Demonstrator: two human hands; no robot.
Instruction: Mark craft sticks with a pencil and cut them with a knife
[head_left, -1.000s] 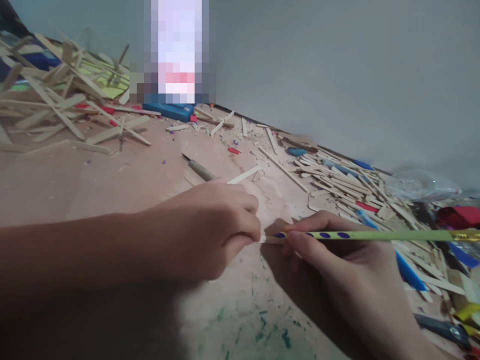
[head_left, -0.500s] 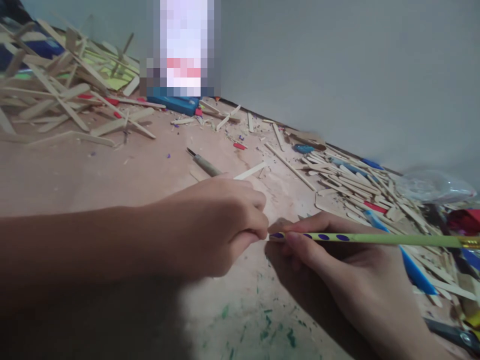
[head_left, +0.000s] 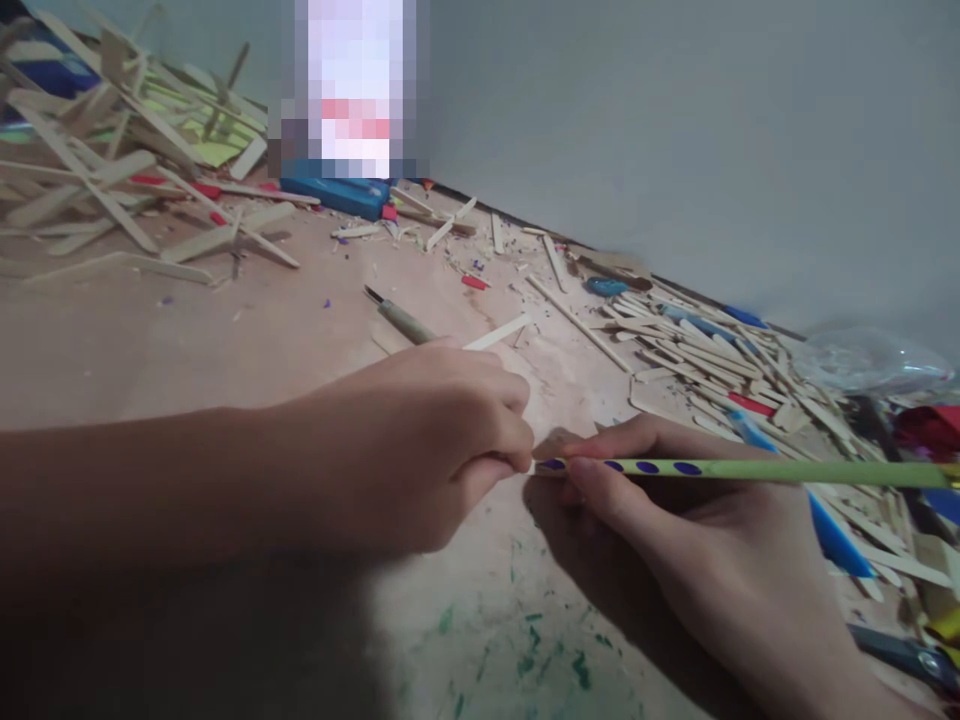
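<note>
A pale green pencil (head_left: 780, 471) with dark purple oval spots lies level in the fingers of my right hand (head_left: 697, 540), gripped near its pointed end. The tip reaches the fingertips of my left hand (head_left: 442, 450), which is closed in a pinch; whatever it may hold is hidden behind the fingers. Just beyond my left knuckles rest a craft knife (head_left: 401, 318) with a grey handle and a pale wooden craft stick (head_left: 499, 332), both partly covered by the hand.
Craft sticks joined into frames (head_left: 97, 180) pile up at the back left. Loose craft sticks (head_left: 697, 360) heap on the right, near a clear plastic bag (head_left: 877, 360) and dark scissors (head_left: 907, 655). A blue box-like object (head_left: 334, 190) stands by the wall. Green marks stain the tabletop (head_left: 480, 640).
The view has shifted slightly, so background things sit a little higher and further left. Both hands keep the same grip, with the pencil tip still at my left fingertips.
</note>
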